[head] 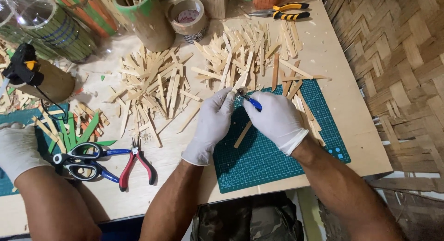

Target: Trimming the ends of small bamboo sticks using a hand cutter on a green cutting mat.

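**Wooden sticks, two gloved hands at the cutting mat**

White-gloved left hand (213, 123) pinches one wooden stick (239, 83) by its tip; right hand (276, 120) closed on blue-handled cutters (249, 100) at that tip — above the green cutting mat (277, 157). Two stick piles (157, 88) behind. Also counted: two pliers — red (138, 166), yellow (282, 11) — one scissors (85, 160), one tape roll (187, 16). Third gloved hand (16, 148) at left edge.

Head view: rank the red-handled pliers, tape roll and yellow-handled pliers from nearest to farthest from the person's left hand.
From the left hand:
1. Red-handled pliers, lower left, by the scissors.
2. Tape roll, straight up at the table's back.
3. Yellow-handled pliers, back right corner.
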